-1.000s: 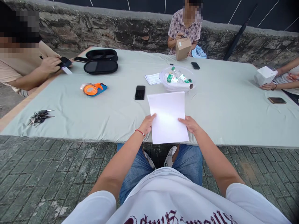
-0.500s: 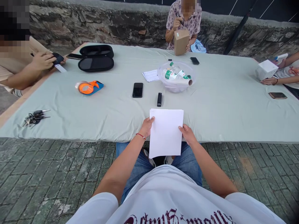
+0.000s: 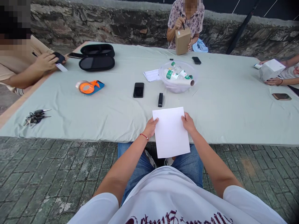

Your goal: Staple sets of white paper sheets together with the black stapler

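Reckoning from the white paper, with twelve o'clock pointing across the table, a long table [image 3: 233, 96] under pale green cloth takes up most of the view. A translucent basin [image 3: 176, 88] of green-labelled bottles and a cardboard tube sits at twelve, and an open black case [image 3: 96, 63] lies towards eleven. Beyond the basin, near twelve, a seated person holds a brown box [image 3: 182, 43] and a pen. The white paper [image 3: 173, 133] spans the near table edge — far end over the cloth, near end above the lap. The left hand [image 3: 151, 127] grips its upper left side, thumb on top; the right hand [image 3: 188, 122] pinches its upper right side likewise. An orange-and-blue tape dispenser [image 3: 90, 87] lies at ten, a black phone [image 3: 138, 90] at eleven, a bunch of keys [image 3: 35, 118] near nine and — smallest — a black stapler [image 3: 160, 100] between eleven and twelve.
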